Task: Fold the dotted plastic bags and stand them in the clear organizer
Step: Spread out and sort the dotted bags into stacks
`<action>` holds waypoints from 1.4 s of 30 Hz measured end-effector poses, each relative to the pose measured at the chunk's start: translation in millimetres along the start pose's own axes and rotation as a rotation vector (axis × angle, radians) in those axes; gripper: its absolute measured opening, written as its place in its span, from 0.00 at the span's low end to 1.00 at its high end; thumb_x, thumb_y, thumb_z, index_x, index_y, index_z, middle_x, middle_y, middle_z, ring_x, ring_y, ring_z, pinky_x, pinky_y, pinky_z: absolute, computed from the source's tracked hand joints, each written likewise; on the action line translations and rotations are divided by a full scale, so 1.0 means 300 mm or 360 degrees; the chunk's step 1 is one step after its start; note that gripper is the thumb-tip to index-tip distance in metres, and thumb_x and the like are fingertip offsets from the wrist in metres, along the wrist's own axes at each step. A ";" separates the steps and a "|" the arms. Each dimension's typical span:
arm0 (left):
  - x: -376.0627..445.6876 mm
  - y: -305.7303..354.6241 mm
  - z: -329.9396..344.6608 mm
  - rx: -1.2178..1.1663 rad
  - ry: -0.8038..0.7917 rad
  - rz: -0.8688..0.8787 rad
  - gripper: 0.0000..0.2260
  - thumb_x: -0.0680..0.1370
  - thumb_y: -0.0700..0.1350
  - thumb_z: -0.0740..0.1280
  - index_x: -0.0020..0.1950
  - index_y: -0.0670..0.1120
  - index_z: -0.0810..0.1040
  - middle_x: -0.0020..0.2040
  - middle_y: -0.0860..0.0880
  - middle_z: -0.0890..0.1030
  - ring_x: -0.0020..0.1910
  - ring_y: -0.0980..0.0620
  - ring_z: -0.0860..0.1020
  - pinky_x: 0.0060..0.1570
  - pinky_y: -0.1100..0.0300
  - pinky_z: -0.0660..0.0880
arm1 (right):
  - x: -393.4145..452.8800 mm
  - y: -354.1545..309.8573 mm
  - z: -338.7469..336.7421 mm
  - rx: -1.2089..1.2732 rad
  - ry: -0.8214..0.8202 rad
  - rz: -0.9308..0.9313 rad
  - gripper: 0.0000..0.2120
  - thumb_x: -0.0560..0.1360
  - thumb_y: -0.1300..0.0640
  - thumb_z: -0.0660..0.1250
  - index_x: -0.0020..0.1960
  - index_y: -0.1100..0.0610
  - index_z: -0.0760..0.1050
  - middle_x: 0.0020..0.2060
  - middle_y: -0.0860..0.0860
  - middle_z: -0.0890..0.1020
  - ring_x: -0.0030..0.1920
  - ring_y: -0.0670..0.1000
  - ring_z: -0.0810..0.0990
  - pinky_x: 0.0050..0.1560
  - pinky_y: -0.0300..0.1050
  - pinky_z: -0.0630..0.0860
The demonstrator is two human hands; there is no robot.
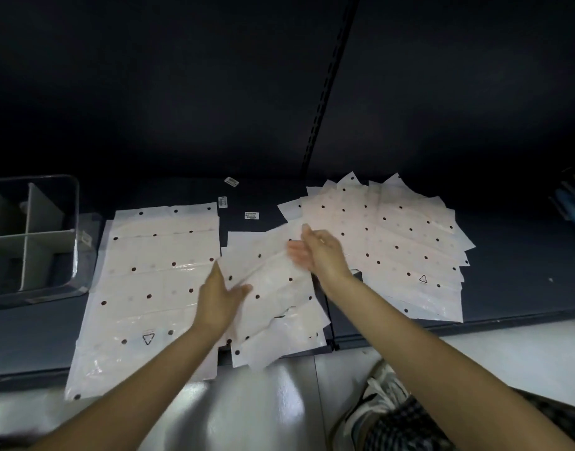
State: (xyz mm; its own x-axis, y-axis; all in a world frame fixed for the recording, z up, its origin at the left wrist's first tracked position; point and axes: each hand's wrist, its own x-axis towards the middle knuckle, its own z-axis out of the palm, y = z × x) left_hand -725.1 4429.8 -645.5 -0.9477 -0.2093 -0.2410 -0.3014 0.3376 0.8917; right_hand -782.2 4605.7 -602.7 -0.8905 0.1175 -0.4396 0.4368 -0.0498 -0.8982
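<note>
A white dotted plastic bag (pixel 273 288) lies crumpled in the middle of the dark shelf, half turned over. My left hand (pixel 219 296) presses flat on its left edge with straight fingers. My right hand (pixel 315 252) lifts the bag's upper flap, fingers around its edge, and is blurred. A flat stack of dotted bags (pixel 149 281) lies to the left. A fanned pile of more bags (pixel 396 242) lies to the right. The clear organizer (pixel 29 236) with grey dividers stands at the far left, with no bags visible in its compartments.
Three small barcode labels (pixel 251 215) lie on the shelf behind the bags. The shelf's front edge (pixel 475 322) runs above a pale glossy floor. A sneaker (pixel 374 415) and checked trouser leg are at bottom right. A dark slotted upright (pixel 325 102) rises behind.
</note>
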 end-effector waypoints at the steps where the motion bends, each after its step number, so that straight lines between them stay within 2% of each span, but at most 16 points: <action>1: 0.021 -0.008 -0.014 0.0069 -0.0014 -0.0028 0.23 0.72 0.39 0.73 0.63 0.42 0.70 0.57 0.47 0.78 0.59 0.45 0.75 0.50 0.63 0.67 | 0.023 0.006 -0.058 -0.0319 0.0182 -0.0201 0.11 0.77 0.52 0.65 0.51 0.60 0.73 0.50 0.57 0.82 0.52 0.55 0.81 0.54 0.44 0.77; 4: 0.076 -0.023 -0.050 0.0182 -0.0008 -0.0033 0.30 0.70 0.41 0.76 0.68 0.41 0.67 0.60 0.43 0.78 0.54 0.46 0.74 0.47 0.62 0.65 | 0.096 0.042 -0.291 -0.1064 0.0518 -0.0430 0.20 0.76 0.52 0.67 0.64 0.59 0.71 0.64 0.55 0.74 0.65 0.53 0.70 0.60 0.41 0.68; 6: 0.105 -0.029 -0.059 0.0194 0.0027 -0.0012 0.33 0.69 0.41 0.76 0.70 0.43 0.66 0.59 0.42 0.78 0.54 0.44 0.75 0.48 0.60 0.65 | 0.136 0.092 -0.457 -0.1513 0.0579 -0.0290 0.30 0.76 0.47 0.66 0.73 0.58 0.62 0.74 0.54 0.62 0.73 0.54 0.59 0.70 0.46 0.61; 8: 0.130 -0.038 -0.054 0.0207 0.0020 -0.0013 0.34 0.69 0.41 0.76 0.72 0.45 0.64 0.59 0.39 0.79 0.58 0.40 0.75 0.51 0.56 0.68 | 0.154 0.149 -0.566 -0.1715 0.0553 -0.0159 0.31 0.76 0.45 0.65 0.74 0.57 0.61 0.75 0.53 0.59 0.75 0.54 0.55 0.73 0.48 0.56; 12: 0.140 -0.044 -0.020 0.0272 0.0056 0.0006 0.38 0.71 0.40 0.75 0.75 0.47 0.58 0.65 0.39 0.73 0.64 0.39 0.71 0.59 0.50 0.68 | 0.170 0.214 -0.611 -0.1293 0.0665 -0.0311 0.11 0.74 0.56 0.70 0.55 0.59 0.79 0.67 0.51 0.72 0.69 0.54 0.67 0.68 0.48 0.64; 14: 0.127 -0.046 -0.010 0.0395 0.0152 0.0106 0.37 0.71 0.41 0.75 0.75 0.46 0.59 0.68 0.40 0.67 0.67 0.40 0.65 0.64 0.48 0.66 | 0.167 0.203 -0.600 -0.1105 0.0783 -0.0277 0.01 0.73 0.60 0.70 0.43 0.58 0.80 0.63 0.51 0.76 0.63 0.53 0.73 0.63 0.46 0.69; 19: 0.064 -0.028 0.000 0.0512 0.0111 0.0449 0.29 0.71 0.43 0.74 0.70 0.46 0.68 0.66 0.44 0.69 0.65 0.44 0.65 0.60 0.56 0.65 | 0.136 0.144 -0.541 -0.1116 0.0852 -0.0383 0.04 0.74 0.59 0.68 0.42 0.59 0.81 0.47 0.57 0.83 0.52 0.57 0.78 0.50 0.46 0.75; 23: -0.015 0.029 0.027 0.0202 -0.0408 0.0372 0.30 0.71 0.45 0.74 0.70 0.49 0.67 0.63 0.51 0.73 0.61 0.51 0.72 0.57 0.64 0.67 | 0.095 0.053 -0.365 -0.1028 0.0583 -0.0523 0.05 0.75 0.59 0.67 0.43 0.60 0.79 0.38 0.53 0.82 0.39 0.50 0.79 0.42 0.41 0.73; 25: -0.059 0.072 0.040 -0.0102 -0.0685 0.0161 0.34 0.70 0.46 0.75 0.72 0.52 0.63 0.64 0.55 0.72 0.62 0.56 0.72 0.59 0.64 0.69 | 0.071 0.013 -0.250 -0.0841 0.0449 -0.0463 0.07 0.76 0.59 0.67 0.39 0.59 0.76 0.32 0.53 0.81 0.30 0.48 0.78 0.36 0.41 0.76; 27: -0.091 0.110 0.050 -0.0387 -0.0921 0.0059 0.33 0.69 0.49 0.75 0.70 0.55 0.64 0.62 0.60 0.75 0.60 0.63 0.74 0.54 0.71 0.71 | 0.047 -0.005 -0.142 -0.0597 0.0379 -0.0320 0.10 0.76 0.60 0.65 0.36 0.59 0.72 0.27 0.53 0.80 0.24 0.46 0.78 0.29 0.40 0.77; 29: -0.109 0.129 0.056 -0.0469 -0.0871 0.0039 0.29 0.69 0.48 0.76 0.66 0.55 0.68 0.59 0.59 0.79 0.58 0.60 0.77 0.54 0.67 0.75 | 0.022 -0.009 -0.060 -0.0421 0.0306 -0.0175 0.10 0.77 0.61 0.63 0.37 0.59 0.70 0.25 0.53 0.80 0.23 0.48 0.79 0.29 0.40 0.78; 32: -0.079 0.138 0.013 -0.0261 -0.0398 -0.0028 0.29 0.68 0.37 0.76 0.66 0.45 0.69 0.60 0.47 0.78 0.58 0.48 0.76 0.55 0.55 0.73 | 0.007 0.002 -0.018 -0.0167 0.0182 -0.0054 0.09 0.78 0.58 0.63 0.40 0.61 0.71 0.28 0.55 0.81 0.24 0.50 0.79 0.30 0.41 0.80; 34: -0.022 0.120 -0.064 -0.0067 -0.0365 -0.0032 0.30 0.68 0.35 0.75 0.68 0.43 0.68 0.61 0.46 0.75 0.57 0.47 0.74 0.53 0.56 0.72 | 0.022 0.016 -0.053 -0.0309 0.0252 -0.0143 0.11 0.78 0.54 0.64 0.43 0.62 0.73 0.32 0.55 0.82 0.28 0.49 0.80 0.32 0.38 0.78; 37: 0.094 0.094 -0.227 0.0255 -0.0618 -0.0121 0.34 0.68 0.36 0.76 0.70 0.45 0.65 0.64 0.48 0.73 0.59 0.47 0.73 0.53 0.55 0.73 | 0.068 0.048 -0.195 -0.0893 0.0497 -0.0363 0.10 0.77 0.53 0.64 0.50 0.60 0.76 0.45 0.52 0.82 0.46 0.52 0.80 0.45 0.41 0.75; 39: 0.177 0.069 -0.331 0.0540 -0.0665 -0.0144 0.40 0.68 0.38 0.77 0.74 0.46 0.60 0.68 0.51 0.68 0.64 0.48 0.69 0.58 0.57 0.69 | 0.103 0.080 -0.320 -0.1182 0.0603 -0.0402 0.14 0.77 0.54 0.65 0.59 0.60 0.75 0.57 0.55 0.78 0.58 0.55 0.76 0.53 0.44 0.73; 42: 0.292 0.025 -0.443 0.1042 -0.0504 0.0025 0.43 0.67 0.40 0.78 0.76 0.44 0.57 0.72 0.43 0.66 0.67 0.41 0.68 0.60 0.53 0.68 | 0.153 0.119 -0.487 -0.1488 0.0717 -0.0302 0.25 0.77 0.53 0.66 0.70 0.61 0.66 0.69 0.57 0.69 0.69 0.58 0.65 0.64 0.49 0.67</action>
State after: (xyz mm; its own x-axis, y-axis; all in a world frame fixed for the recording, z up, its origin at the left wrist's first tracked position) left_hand -796.4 4292.2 -609.0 -0.9074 0.0423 -0.4181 -0.1950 0.8390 0.5079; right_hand -788.7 4754.1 -654.0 -0.9087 0.4104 -0.0769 0.3904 0.7699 -0.5049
